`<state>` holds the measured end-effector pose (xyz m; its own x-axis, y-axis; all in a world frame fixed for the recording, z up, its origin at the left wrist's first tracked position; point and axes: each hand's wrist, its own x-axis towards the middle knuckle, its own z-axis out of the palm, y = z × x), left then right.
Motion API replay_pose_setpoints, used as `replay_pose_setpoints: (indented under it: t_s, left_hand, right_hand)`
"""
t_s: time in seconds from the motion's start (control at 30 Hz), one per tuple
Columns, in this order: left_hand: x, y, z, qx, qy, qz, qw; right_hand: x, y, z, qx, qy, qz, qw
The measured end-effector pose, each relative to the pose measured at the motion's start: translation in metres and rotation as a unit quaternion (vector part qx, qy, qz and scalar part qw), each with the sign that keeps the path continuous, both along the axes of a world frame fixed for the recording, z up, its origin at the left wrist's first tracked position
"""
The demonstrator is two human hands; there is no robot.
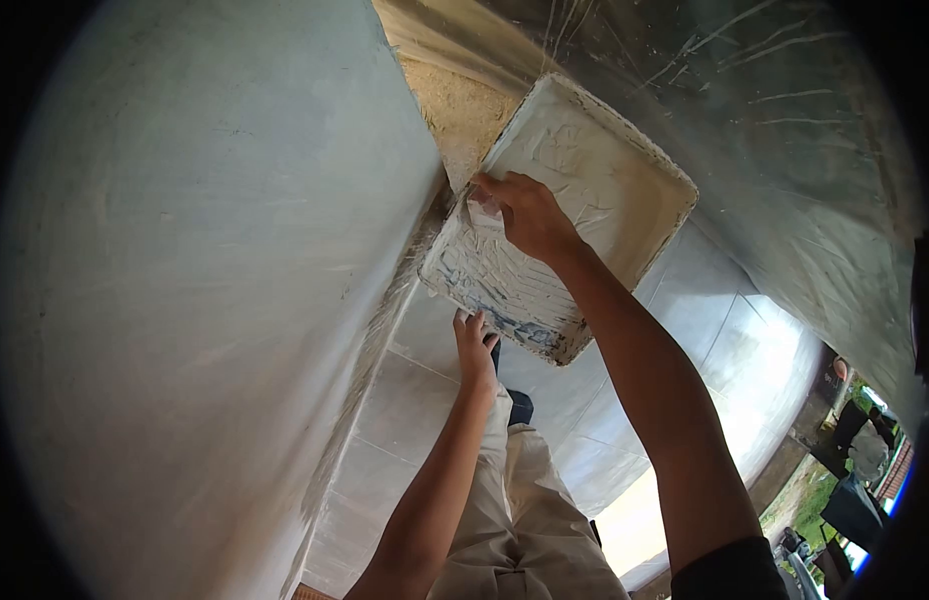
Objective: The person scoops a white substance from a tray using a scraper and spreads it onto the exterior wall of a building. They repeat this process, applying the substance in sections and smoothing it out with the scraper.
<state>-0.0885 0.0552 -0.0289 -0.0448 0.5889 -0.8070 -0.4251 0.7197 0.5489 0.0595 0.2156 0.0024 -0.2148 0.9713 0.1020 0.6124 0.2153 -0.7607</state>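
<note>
A rectangular paint tray (625, 190) with a crusted rim lies tilted in the view, coated with whitish paint and showing dark patches near its lower edge. Over the tray's left side, my right hand (530, 215) is closed on a small paint-covered tool (485, 212), whose exact kind is hard to make out. The tool touches or nearly touches the wet paint. My left hand (474, 345) is at the tray's lower left edge with its fingers bent against the rim; the grip's far side is hidden.
A large pale wall (215, 260) fills the left side. Plastic sheeting (795, 140) hangs at the upper right. Below the tray are floor tiles (405, 400) and my legs and dark shoe. Dark items and greenery show at the lower right.
</note>
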Motion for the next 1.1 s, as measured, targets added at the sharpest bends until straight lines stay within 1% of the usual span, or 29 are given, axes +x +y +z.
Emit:
replay_pose_setpoints:
  t_s: [0.1, 0.2, 0.3, 0.37, 0.43, 0.5, 0.6, 0.63, 0.7, 0.83, 0.9, 1.03, 1.1]
  left_hand:
    - [0.000, 0.002, 0.005, -0.012, 0.016, 0.004, 1.000]
    - [0.001, 0.003, 0.010, -0.003, 0.008, -0.007, 1.000]
    - [0.004, -0.001, 0.008, 0.000, 0.002, 0.004, 1.000]
    - [0.006, -0.003, 0.011, -0.004, -0.001, 0.008, 1.000]
    - [0.008, -0.005, 0.011, -0.009, -0.004, 0.014, 1.000]
    - [0.011, -0.009, 0.009, -0.012, -0.014, 0.018, 1.000]
    - [0.016, -0.011, 0.008, -0.026, -0.017, 0.013, 0.999]
    - [0.017, -0.012, 0.007, -0.026, -0.017, 0.011, 0.999]
    - [0.019, -0.012, 0.005, -0.026, -0.017, 0.003, 1.000]
    - [0.019, -0.012, 0.002, -0.032, -0.017, 0.012, 0.999]
    - [0.020, -0.010, 0.004, -0.024, -0.023, 0.014, 0.999]
    - [0.026, -0.009, 0.013, -0.026, -0.019, 0.023, 0.999]
    - [0.024, -0.009, 0.011, -0.020, -0.039, 0.025, 0.999]
  right_hand:
    - [0.002, -0.010, -0.003, -0.019, 0.014, 0.010, 1.000]
    - [-0.002, -0.041, -0.009, -0.007, 0.018, 0.020, 1.000]
    - [-0.003, -0.078, 0.007, -0.038, 0.000, 0.027, 0.999]
    - [0.012, -0.087, 0.011, -0.038, 0.016, 0.018, 0.999]
    - [0.035, -0.089, 0.020, -0.004, 0.039, -0.108, 0.993]
    - [0.057, -0.088, 0.030, -0.001, 0.050, -0.168, 0.985]
    - [0.077, -0.090, 0.029, 0.008, 0.024, -0.202, 0.979]
    - [0.078, -0.092, 0.029, 0.008, 0.024, -0.204, 0.979]
    - [0.080, -0.097, 0.027, 0.013, -0.021, -0.205, 0.978]
    - [0.078, -0.101, 0.018, 0.014, -0.041, -0.230, 0.972]
    - [0.076, -0.101, 0.019, -0.018, -0.060, -0.257, 0.964]
    - [0.066, -0.106, 0.013, -0.005, -0.061, -0.265, 0.962]
    - [0.056, -0.110, 0.010, -0.006, -0.026, -0.263, 0.964]
